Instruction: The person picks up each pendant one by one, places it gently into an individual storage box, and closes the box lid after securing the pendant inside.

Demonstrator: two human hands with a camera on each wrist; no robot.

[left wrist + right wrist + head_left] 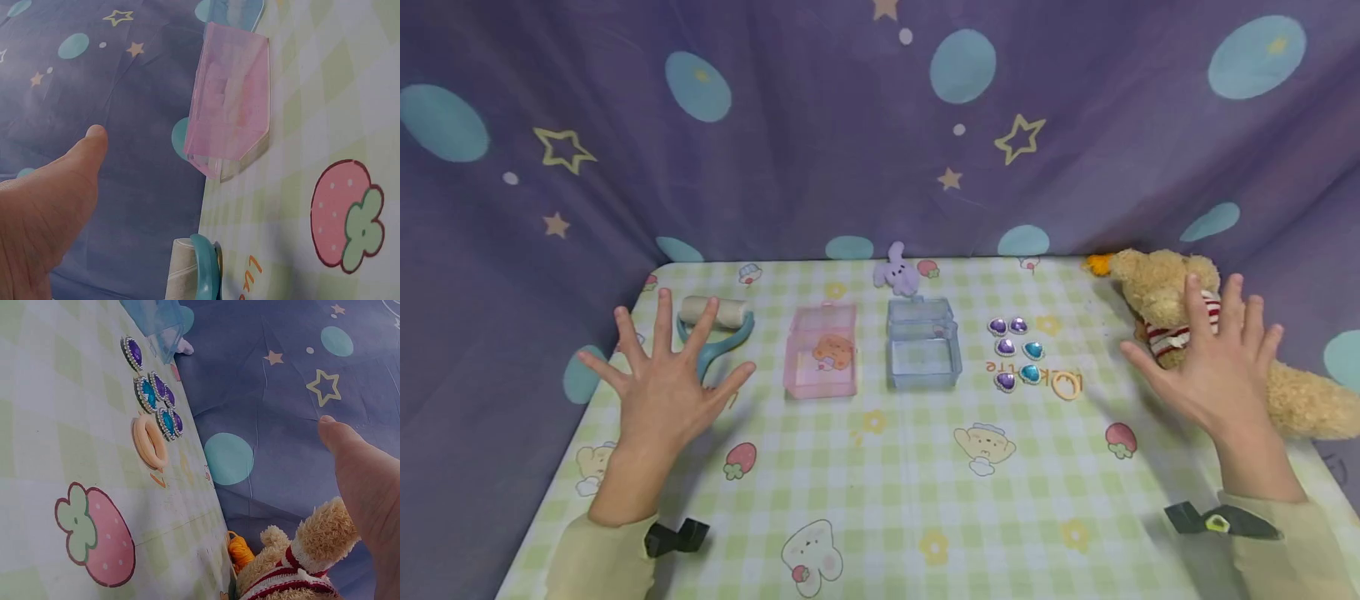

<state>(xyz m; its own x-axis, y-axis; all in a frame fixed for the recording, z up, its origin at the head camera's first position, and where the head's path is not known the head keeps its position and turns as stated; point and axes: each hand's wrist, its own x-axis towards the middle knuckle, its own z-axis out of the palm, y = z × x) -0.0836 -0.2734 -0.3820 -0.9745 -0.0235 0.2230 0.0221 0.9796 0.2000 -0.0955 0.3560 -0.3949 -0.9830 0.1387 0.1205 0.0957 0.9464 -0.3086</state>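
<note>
Left hand (pixel 662 379), lower left of frame: fingers spread straight, grasping nothing, hovering over teal-handled roller (pixel 715 321). Risk, as judgement: dropping palm could nudge roller off near table edge. Centre: pink box (pixel 820 350) lidded, blue box (pixel 922 344) beside it, small purple plush (pixel 897 268) behind. Right of centre: heart gems (pixel 1015 350), orange ring (pixel 1066 384); sweeping sleeve could scatter them. Right hand (pixel 1213 367), lower right: fingers splayed, released, in front of teddy bear (pixel 1165 300). Surface: green-checked cartoon tablecloth (pixel 880 500). Backdrop: purple starry cloth (pixel 820 125).
</note>
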